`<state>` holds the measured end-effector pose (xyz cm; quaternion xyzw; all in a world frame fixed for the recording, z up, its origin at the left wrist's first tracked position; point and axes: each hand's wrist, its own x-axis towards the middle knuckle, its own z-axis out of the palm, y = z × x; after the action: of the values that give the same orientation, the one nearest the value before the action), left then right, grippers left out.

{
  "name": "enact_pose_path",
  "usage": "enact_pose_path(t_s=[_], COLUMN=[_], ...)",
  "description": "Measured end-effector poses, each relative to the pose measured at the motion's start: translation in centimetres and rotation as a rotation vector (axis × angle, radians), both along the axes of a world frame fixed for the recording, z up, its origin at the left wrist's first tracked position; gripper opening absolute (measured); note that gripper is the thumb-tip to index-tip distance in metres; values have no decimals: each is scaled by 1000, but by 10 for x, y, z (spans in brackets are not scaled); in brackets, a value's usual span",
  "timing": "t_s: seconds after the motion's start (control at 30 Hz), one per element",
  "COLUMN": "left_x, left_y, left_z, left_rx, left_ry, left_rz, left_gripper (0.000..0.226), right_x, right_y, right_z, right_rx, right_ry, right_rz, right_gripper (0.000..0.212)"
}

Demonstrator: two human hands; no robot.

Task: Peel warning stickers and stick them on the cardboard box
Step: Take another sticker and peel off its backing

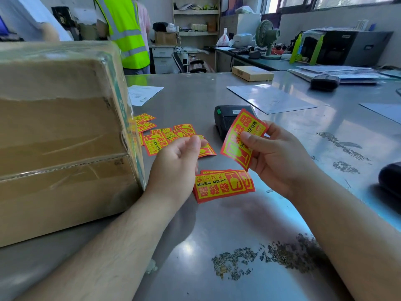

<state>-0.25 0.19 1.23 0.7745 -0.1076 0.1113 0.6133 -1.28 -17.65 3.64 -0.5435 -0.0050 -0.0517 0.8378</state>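
A large taped cardboard box (63,135) stands on the left of the metal table (217,235). My right hand (275,157) pinches a red and yellow warning sticker (236,142), held tilted above the table. My left hand (175,164) hovers beside it with fingers loosely curled, thumb and forefinger close together, nothing clearly in them. A small stack of the same stickers (221,185) lies below both hands. Several loose stickers (167,135) are scattered beside the box, partly hidden by my left hand.
A black handheld label printer (227,118) sits just behind the held sticker. Paper sheets (269,98) and a flat carton (252,73) lie farther back. A person in a yellow vest (125,31) stands beyond the box. A dark device (390,179) sits at the right edge.
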Motion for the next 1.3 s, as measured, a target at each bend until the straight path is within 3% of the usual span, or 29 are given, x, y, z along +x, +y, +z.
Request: enact_pose_path(t_s=[0.13,0.27,0.4,0.83,0.9,1.0,1.1,1.17,1.3], left_x=[-10,-17,-14,-10,-10,-11,-9,-8,-9], left_y=[2,0,0,1,2,2,1,1,0], left_z=[8,12,8,4,5,6,5,4,4], left_rx=[-81,-103,-90,-51,-51,-72,-102,-127,-157], left_ry=[137,151,110,42,34,43,50,56,62], left_rz=[-225,-357,-367,-339,-334,-296,-260,-249,-233], left_gripper=[38,37,14,12,12,19,23,19,14], right_x=[-1,-1,-1,-3,-3,-1,-3,-7,-16], right_y=[-1,0,1,4,6,5,-1,-1,5], right_z=[-1,-1,-1,-1,-3,-9,-7,-2,-2], right_rx=[-47,-71,-74,-140,-226,-696,-939,-951,-1024], right_ry=[-22,-22,-15,13,23,-16,-197,-278,-347], right_rz=[-21,-29,-37,-34,-65,-290,-444,-287,-40], right_gripper=[19,20,23,20,26,48,30,10,21])
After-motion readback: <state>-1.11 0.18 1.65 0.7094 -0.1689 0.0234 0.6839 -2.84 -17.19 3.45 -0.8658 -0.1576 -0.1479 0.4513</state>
